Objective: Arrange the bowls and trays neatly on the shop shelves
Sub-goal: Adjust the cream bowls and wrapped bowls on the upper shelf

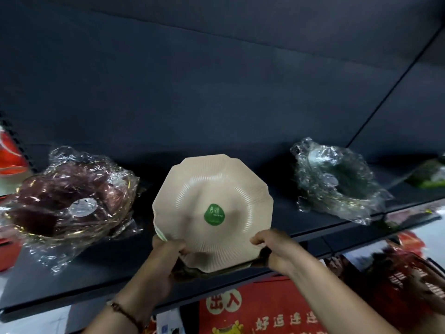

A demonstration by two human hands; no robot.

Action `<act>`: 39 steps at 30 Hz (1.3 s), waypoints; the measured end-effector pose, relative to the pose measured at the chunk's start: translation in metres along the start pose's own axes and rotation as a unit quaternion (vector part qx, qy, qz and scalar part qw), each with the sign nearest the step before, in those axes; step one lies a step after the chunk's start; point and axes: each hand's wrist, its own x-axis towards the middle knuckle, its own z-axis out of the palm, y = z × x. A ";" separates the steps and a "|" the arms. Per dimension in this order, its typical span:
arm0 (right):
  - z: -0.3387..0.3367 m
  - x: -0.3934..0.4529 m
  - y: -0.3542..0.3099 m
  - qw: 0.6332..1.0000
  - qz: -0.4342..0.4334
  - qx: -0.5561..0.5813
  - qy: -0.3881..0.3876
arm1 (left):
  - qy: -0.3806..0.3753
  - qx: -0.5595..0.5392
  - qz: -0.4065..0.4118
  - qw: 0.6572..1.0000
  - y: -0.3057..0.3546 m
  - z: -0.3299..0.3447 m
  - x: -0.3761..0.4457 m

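Observation:
A beige ribbed plate (pixel 216 189) with a scalloped rim and a green sticker stands tilted up on the dark shelf (pixel 72 280), its face toward me. My left hand (pixel 168 251) grips its lower left rim; a second pale rim shows just behind the plate there. My right hand (pixel 272 244) grips the lower right rim. A dark tray edge (pixel 216 273) lies under the plate's bottom, between both hands.
A dark red bowl wrapped in plastic film (pixel 69 203) sits on the shelf to the left. A greenish wrapped bowl (pixel 337 179) sits to the right. Red printed packaging (pixel 260 312) fills the space below the shelf edge. A red item (pixel 9 155) stands far left.

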 end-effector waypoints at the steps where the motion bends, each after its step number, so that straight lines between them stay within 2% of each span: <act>1: -0.009 -0.007 0.006 1.000 -0.004 0.011 -0.004 | -0.004 0.004 -0.003 1.000 -0.006 0.006 -0.006; 5: -0.045 -0.022 0.041 0.999 -0.022 0.024 -0.011 | -0.005 0.010 -0.003 1.000 -0.041 0.029 -0.024; 11: -0.142 -0.026 0.106 0.996 -0.017 0.071 -0.045 | -0.009 0.051 -0.017 0.999 -0.111 0.102 -0.083; 16: -0.241 -0.029 0.179 0.995 0.027 0.064 -0.069 | 0.020 0.049 -0.066 0.996 -0.209 0.158 -0.116; 20: -0.288 -0.026 0.235 0.991 0.081 0.060 -0.082 | 0.047 0.063 -0.108 0.991 -0.271 0.190 -0.132; 24: -0.297 0.007 0.271 0.991 0.116 0.036 -0.064 | 0.113 0.082 -0.167 0.976 -0.330 0.185 -0.104; 27: -0.288 0.045 0.282 0.991 0.118 -0.007 -0.055 | 0.151 0.075 -0.166 0.972 -0.359 0.180 -0.063; 29: -0.278 0.076 0.285 0.992 0.107 -0.036 -0.059 | 0.132 0.060 -0.132 0.981 -0.359 0.174 -0.035; 30: -0.273 0.090 0.285 0.992 0.095 -0.045 -0.066 | 0.137 0.043 -0.095 0.985 -0.366 0.168 -0.018; 32: -0.260 0.121 0.285 0.993 0.080 -0.043 -0.075 | 0.160 0.017 -0.075 0.984 -0.358 0.169 0.009; 36: -0.238 0.183 0.266 0.995 0.064 -0.010 -0.072 | 0.029 -0.005 -0.009 1.000 -0.331 0.166 0.052; 39: -0.224 0.233 0.256 0.997 0.046 0.020 -0.064 | 0.049 -0.007 -0.007 0.999 -0.322 0.156 0.109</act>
